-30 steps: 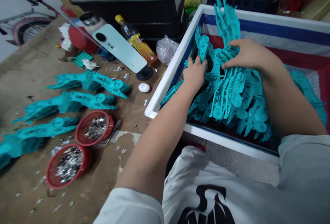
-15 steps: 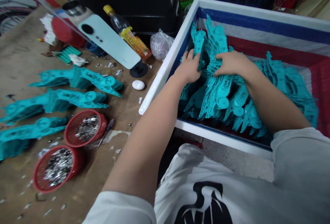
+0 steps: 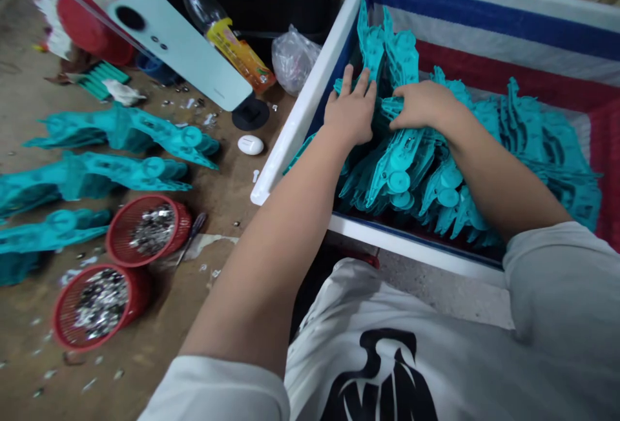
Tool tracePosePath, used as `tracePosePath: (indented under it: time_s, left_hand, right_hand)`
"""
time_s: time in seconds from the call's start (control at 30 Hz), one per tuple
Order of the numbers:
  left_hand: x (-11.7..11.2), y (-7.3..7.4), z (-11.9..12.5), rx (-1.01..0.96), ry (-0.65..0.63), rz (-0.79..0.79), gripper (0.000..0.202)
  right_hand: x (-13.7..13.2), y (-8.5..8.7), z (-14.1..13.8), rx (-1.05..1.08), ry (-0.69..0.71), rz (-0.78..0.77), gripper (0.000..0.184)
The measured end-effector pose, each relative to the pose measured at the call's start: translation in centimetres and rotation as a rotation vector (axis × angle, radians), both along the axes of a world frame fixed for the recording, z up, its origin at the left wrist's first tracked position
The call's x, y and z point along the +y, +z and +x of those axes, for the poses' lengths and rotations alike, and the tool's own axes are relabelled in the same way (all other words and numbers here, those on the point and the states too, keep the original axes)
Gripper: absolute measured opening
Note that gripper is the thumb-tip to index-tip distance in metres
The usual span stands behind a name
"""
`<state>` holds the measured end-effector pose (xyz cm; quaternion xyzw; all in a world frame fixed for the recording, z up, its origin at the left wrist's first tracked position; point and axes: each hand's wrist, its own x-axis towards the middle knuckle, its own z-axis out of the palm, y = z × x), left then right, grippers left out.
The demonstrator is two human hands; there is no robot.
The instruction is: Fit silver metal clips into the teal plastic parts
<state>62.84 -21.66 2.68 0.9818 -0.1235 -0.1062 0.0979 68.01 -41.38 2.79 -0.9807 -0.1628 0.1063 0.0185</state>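
Note:
My left hand (image 3: 351, 108) lies with its fingers spread against turquoise plastic parts (image 3: 372, 46) at the left side of a white-rimmed box (image 3: 295, 124). To its right, my right hand (image 3: 423, 106) is closed around the edge of a stack of turquoise plastic parts (image 3: 398, 166), the thumb apart from the fingers and a part's end showing between them. Both hands reach down inside the box. More turquoise parts (image 3: 552, 143) stand packed on edge along the box's right side, beyond my right forearm.
On the brown table to the left lie rows of turquoise parts (image 3: 130, 130) and two red baskets (image 3: 181, 230) of small metal pieces. A pale phone (image 3: 179, 46) on a stand, a yellow-capped bottle (image 3: 220, 27), a plastic bag (image 3: 293, 62) and a screwdriver (image 3: 191, 237) are nearby.
The view has shifted, so the table things sit higher and farther left. My left hand's fingers have straightened and spread, and the parts between my hands have moved slightly apart.

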Motion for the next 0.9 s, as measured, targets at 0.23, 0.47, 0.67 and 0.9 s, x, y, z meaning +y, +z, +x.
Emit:
tracePosePath:
  time_s: [0.23,0.47,0.67,0.9]
  left_hand:
    - [0.2,-1.5,1.0,-0.010,0.034,-0.084,0.124]
    - [1.0,-2.2,1.5,-0.024,0.022,-0.121,0.119]
    - [0.7,-1.9,1.5,-0.023,0.030,-0.113,0.120]
    - [1.4,-1.3,1.5,-0.024,-0.034,-0.184,0.113]
  right_hand:
    - [-0.3,-0.7,1.0,0.002,-0.030,0.106,0.088]
    - [-0.7,-1.7,1.3,0.055,-0.031,0.220,0.101]
    - [-1.2,-0.3,0.7,0.187,0.008,0.200,0.107]
    - [-1.3,0.8,-0.4,0.092,0.001,0.170,0.096]
